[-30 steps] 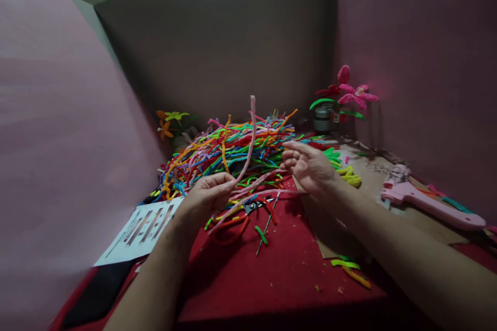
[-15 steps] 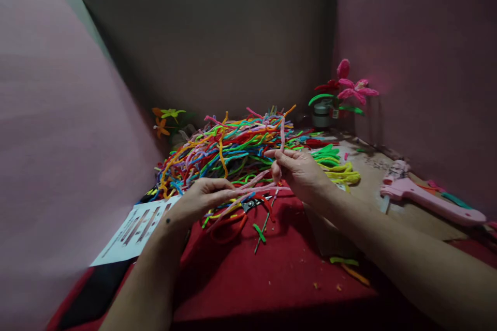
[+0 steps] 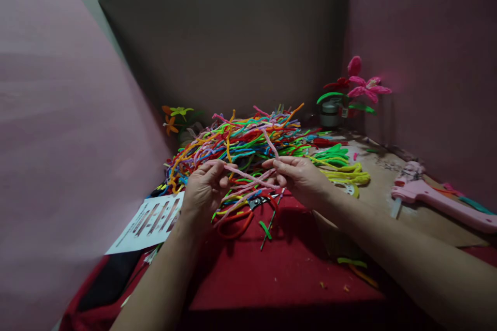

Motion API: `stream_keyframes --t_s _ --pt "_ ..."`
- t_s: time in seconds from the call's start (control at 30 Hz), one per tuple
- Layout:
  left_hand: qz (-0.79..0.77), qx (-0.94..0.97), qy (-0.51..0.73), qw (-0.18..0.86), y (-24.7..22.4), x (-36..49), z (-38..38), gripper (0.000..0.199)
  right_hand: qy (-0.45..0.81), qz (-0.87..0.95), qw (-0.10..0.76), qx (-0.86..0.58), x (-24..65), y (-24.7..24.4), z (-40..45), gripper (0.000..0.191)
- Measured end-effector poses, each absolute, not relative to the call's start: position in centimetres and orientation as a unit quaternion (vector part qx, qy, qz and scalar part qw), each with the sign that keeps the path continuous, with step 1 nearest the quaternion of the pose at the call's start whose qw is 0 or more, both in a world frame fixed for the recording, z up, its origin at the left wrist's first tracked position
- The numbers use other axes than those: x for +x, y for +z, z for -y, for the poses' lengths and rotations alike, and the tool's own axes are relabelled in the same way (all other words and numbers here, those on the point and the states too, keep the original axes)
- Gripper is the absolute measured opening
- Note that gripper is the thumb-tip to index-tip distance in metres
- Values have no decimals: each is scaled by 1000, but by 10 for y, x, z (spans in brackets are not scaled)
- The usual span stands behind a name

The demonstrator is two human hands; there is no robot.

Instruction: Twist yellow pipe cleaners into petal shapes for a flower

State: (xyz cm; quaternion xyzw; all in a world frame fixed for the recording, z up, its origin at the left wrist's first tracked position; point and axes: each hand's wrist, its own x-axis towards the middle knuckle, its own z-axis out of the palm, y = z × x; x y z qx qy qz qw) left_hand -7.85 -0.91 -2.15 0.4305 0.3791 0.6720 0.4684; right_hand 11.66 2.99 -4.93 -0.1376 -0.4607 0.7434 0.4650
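Pink pipe cleaners [image 3: 250, 178] stretch between my two hands above the red cloth. My left hand [image 3: 205, 189] pinches one pink strand between thumb and fingers. Closed on the pink strands too is my right hand [image 3: 298, 178], with one end standing up and leaning left above its fingertips. Just below, a pair of scissors with red-orange handles [image 3: 235, 225] lies on the cloth, its blades pointing right. A short green piece [image 3: 266, 230] rests across a thin dark stick near the blades. Directly behind my hands rises a heap of many-coloured pipe cleaners [image 3: 240, 137].
At the right, a pink glue gun [image 3: 442, 201] lies on a brown board [image 3: 375, 201]. Green and yellow bundles [image 3: 351, 175] sit beside a tape roll [image 3: 353, 190]. A pink flower [image 3: 368, 88] stands behind. A printed sheet [image 3: 145, 225] lies left; pink walls [image 3: 423, 62] enclose the corner.
My left hand has risen and turned, lifting its pink strand off the scissors. The upright pink end at my right hand now tilts left. The whole view has shifted slightly.
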Motion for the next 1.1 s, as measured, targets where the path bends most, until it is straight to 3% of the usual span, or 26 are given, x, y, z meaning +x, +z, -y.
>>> stream_keyframes --t_s 0.2,0.47,0.7,0.93,1.1 --pt "-284 295 680 608 -24 -71 11 18 783 347 508 -89 119 -44 -31 14" --pt "-296 418 660 549 -26 -58 15 20 827 201 517 -92 131 -32 -41 23" --pt "-347 368 696 509 -28 -61 7 16 791 160 578 -124 151 -21 -53 27" --pt "-242 330 743 530 -6 -68 18 24 788 210 566 -122 139 -27 -47 23" --pt "-182 334 805 455 12 -99 24 31 643 440 578 -242 137 -36 -51 16"
